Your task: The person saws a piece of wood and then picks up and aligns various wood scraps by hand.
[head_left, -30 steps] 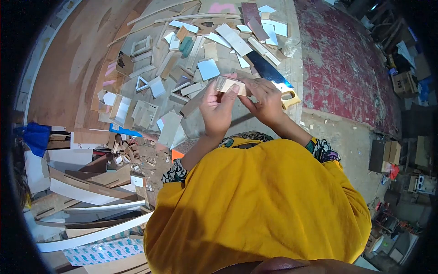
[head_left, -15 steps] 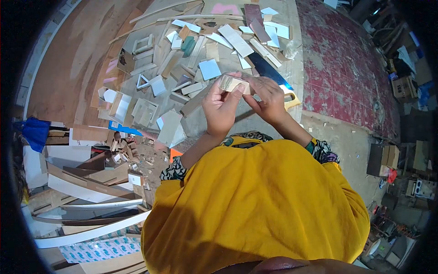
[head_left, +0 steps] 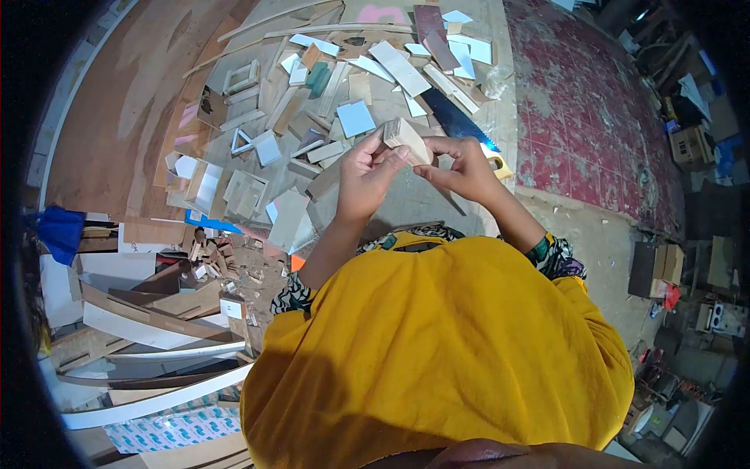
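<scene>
A small pale wooden block (head_left: 406, 139) is held up over the worktable, tilted, with its striped end face toward the upper left. My left hand (head_left: 366, 178) is closed round its left side, the thumb pressed on the near face. From the right, the thumb and bent fingers of my right hand (head_left: 469, 173) pinch the block's lower right end. Just beyond that hand lies a handsaw (head_left: 453, 117) with a dark blade and a yellow handle, partly hidden by the hand. A light blue square piece (head_left: 356, 119) rests behind the block.
Wood offcuts cover the worktable (head_left: 437, 205), among them a long pale board (head_left: 398, 69), a green block (head_left: 318, 79) and small wooden frames (head_left: 248, 192). Curved boards (head_left: 156, 402) are stacked at lower left. A red, worn surface (head_left: 586, 117) lies to the right.
The block has been turned from lying nearly level to a steeper tilt, showing its end face. My right hand has shifted slightly, its fingers now bent at the block's right end.
</scene>
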Motion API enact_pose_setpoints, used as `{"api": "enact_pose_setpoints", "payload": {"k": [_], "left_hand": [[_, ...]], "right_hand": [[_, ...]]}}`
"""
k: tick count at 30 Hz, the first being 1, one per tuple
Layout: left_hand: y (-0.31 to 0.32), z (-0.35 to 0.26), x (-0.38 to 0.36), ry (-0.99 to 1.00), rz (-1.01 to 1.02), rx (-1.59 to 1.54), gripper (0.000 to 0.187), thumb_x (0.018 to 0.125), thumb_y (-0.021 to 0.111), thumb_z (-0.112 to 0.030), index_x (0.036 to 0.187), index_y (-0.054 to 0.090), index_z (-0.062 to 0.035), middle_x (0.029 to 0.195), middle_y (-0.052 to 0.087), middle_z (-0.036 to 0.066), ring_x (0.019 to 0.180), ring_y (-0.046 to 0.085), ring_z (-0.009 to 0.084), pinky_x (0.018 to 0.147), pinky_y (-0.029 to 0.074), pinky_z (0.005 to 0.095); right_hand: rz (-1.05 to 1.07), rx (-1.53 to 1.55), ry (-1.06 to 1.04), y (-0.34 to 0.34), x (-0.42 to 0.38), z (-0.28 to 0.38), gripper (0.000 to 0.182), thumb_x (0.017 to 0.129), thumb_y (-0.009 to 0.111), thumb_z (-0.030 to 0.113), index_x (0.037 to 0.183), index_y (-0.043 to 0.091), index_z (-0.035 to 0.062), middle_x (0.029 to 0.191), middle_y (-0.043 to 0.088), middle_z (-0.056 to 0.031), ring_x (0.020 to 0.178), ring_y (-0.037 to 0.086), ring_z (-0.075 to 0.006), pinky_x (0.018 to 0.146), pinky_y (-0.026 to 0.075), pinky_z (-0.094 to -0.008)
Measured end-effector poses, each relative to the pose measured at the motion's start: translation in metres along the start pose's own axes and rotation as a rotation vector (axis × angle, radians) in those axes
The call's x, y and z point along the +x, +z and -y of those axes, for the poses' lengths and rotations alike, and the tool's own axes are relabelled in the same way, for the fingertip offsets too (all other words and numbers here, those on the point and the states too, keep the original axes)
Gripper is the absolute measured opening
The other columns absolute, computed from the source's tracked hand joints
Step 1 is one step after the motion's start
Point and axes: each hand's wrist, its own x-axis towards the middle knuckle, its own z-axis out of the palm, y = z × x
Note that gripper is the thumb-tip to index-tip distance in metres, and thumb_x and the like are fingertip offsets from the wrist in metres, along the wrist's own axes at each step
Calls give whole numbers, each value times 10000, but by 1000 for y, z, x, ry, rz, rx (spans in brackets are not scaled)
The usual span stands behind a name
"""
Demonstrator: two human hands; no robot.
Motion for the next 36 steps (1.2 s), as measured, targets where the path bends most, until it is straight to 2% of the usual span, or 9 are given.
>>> {"api": "enact_pose_setpoints", "payload": {"k": [1, 4, 10, 17, 29, 31, 35, 36], "left_hand": [[-2, 1, 1, 28, 16, 39, 376, 841, 605, -67, 1177, 492, 59, 1031, 587, 76, 933, 551, 94, 787, 456, 230], [-3, 0, 3, 41, 40, 52, 356, 826, 625, -64, 1142, 517, 57, 1012, 595, 71, 912, 553, 92, 783, 458, 233], [1, 2, -2, 53, 13, 32, 314, 808, 644, -47, 1089, 542, 52, 964, 604, 63, 870, 562, 91, 769, 460, 228], [9, -4, -5, 95, 14, 41, 255, 818, 633, -49, 1038, 554, 52, 931, 605, 61, 824, 559, 80, 735, 455, 218], [5, 4, -2, 103, -52, 51, 253, 811, 631, -27, 1039, 560, 58, 933, 607, 57, 825, 557, 78, 734, 453, 212], [5, 5, -2, 106, -53, 56, 251, 812, 630, -27, 1037, 560, 59, 934, 607, 57, 825, 557, 77, 734, 453, 211], [5, 3, -3, 128, -23, 71, 243, 811, 629, -28, 1027, 561, 60, 932, 608, 59, 827, 557, 78, 732, 453, 211], [6, 4, -4, 127, -23, 71, 243, 811, 629, -28, 1027, 561, 60, 932, 608, 59, 827, 557, 78, 732, 453, 211]], "right_hand": [[56, 79, 25, -1, 0, 0, 296, 727, 702, 122, 1005, 640, 39, 770, 653, -70, 608, 544, -104, 591, 443, -248], [104, 247, 135, 1, -4, 0, 295, 737, 696, 95, 1020, 637, 34, 791, 659, -21, 669, 545, -59, 629, 445, -235], [117, 302, 166, 1, -9, -3, 286, 740, 693, 93, 1011, 638, 20, 824, 665, -29, 723, 552, -51, 678, 444, -217], [128, 309, 144, 1, -9, -4, 263, 734, 693, 81, 981, 643, 6, 830, 664, -27, 713, 540, -51, 680, 436, -215], [164, 418, 215, 3, -6, -14, 270, 735, 693, 80, 991, 641, 10, 817, 647, -4, 729, 543, -49, 697, 435, -217], [194, 395, 181, 3, -5, -17, 319, 731, 701, 18, 1037, 619, -17, 919, 661, -35, 806, 576, -64, 760, 454, -226], [199, 385, 182, 1, -6, -15, 329, 725, 693, 2, 1044, 616, -18, 930, 660, -34, 817, 572, -60, 772, 448, -222], [192, 384, 167, 2, -7, -16, 312, 726, 695, 36, 1028, 629, -4, 912, 660, -28, 800, 571, -64, 768, 443, -226]]}}
